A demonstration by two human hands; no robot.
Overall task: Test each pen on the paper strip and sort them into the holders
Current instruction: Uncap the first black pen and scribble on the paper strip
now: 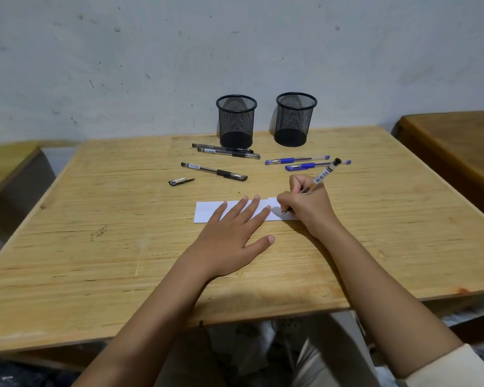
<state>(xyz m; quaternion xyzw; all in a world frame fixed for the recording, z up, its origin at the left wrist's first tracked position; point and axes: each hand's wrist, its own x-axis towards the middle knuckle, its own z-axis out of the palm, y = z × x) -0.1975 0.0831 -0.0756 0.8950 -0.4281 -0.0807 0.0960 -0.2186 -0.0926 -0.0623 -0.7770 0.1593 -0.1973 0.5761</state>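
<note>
**Pen test at the paper strip: hand and item positions**

We hold the right hand [302, 203] curled around a black-ended pen [323, 174]; the fingers pinch the barrel near the tip, the tip touches the paper strip [207, 212] at its right end, and the barrel leans up and away from the hand; a small dark scribble [277, 214] sits on the strip just beside the tip.

We lay the left hand [229, 241] flat with fingers spread; the fingertips press on the middle of the strip, the palm rests on the wooden table [95, 261], and the thumb points toward the right hand.

Beyond the left hand's fingertips we find one black pen [213, 171] lying alone, and farther on two black pens [227, 152] side by side; a loose pen cap [180, 181] lies on the table to the left of the lone pen.

Beyond the right hand we find two blue pens [305, 162] lying near each other; the raised end of the held pen crosses in front of the nearer one.

Two black mesh holders stand upright past all the pens, against the wall; the left holder [236, 121] stands beyond the left hand, the right holder [295, 120] beyond the right hand; neither shows a pen inside.
</note>
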